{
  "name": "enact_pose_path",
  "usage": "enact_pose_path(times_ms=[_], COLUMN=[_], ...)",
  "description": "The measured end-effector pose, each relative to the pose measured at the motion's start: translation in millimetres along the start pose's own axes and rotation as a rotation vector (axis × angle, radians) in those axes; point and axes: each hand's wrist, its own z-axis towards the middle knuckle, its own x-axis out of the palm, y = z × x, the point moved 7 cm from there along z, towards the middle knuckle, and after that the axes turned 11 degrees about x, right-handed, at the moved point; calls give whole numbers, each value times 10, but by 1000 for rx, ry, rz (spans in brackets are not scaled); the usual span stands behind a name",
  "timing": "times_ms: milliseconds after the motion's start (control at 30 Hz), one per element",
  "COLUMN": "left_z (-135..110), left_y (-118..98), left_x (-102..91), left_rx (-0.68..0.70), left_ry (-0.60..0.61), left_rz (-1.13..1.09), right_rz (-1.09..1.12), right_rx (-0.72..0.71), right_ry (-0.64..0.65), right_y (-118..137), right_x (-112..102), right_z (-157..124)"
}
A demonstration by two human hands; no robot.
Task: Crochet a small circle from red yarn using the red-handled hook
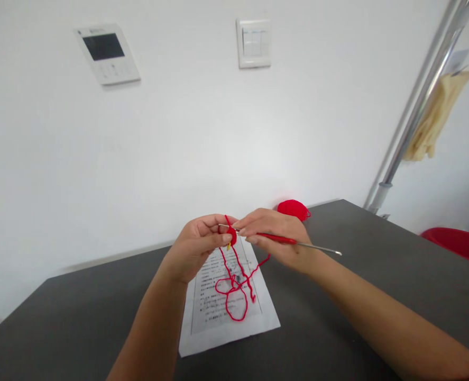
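Observation:
My left hand [201, 243] pinches a small piece of red crochet work [232, 236] between thumb and fingers. A yellow stitch marker [229, 246] hangs at its lower edge. In my right hand [278, 234] is a double-ended crochet hook [276, 238] with a red grip, its thin front end reaching to the crochet work by my left fingers. The hook's other metal end sticks out to the right, past the palm. Red yarn [237, 304] trails down from the work and lies in loose loops on a printed sheet [210, 338].
A ball of red yarn [293, 209] sits at the back of the dark table [99, 312], near the white wall. To the right are a metal pole [420, 111], hanging yellow gloves [436, 119] and a red basin [456, 244].

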Motion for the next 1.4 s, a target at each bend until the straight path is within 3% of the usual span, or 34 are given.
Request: enact_pose_path(times_ms=[67,133,367,633,800,967,1067,1233,1333,1400], left_z=[-17,-29,-37,-68,-66,-128,-147,-45,-18,-24], left_y=[-17,-40,-112,-77,-105,-166,-123,76,48,15], left_x=[-23,-37,-119,22,35,56,96,162,146,122], left_rx=[4,22,109,80,127,294,354,165,78,41], left_ry=[4,4,-129,-82,-146,-295,-371,-254,-109,-14], left_rz=[11,42,167,74,135,366,352,-111,-165,-153], right_rz=[-133,-177,-194,-202,-161,-199,-324,-463,-348,-261], right_rx=[-143,-186,-91,-165,-70,138,79,-109,-144,-92], right_ry=[51,78,28,-34,-108,-156,-141,-121,-86,-42], right_y=[106,142,138,134,81,21,4,-13,82,136], right_x=[29,42,25,65,54,67,151,235,182,135], right_z=[-14,-13,-15,-58,-47,-50,-84,-118,-76,-29])
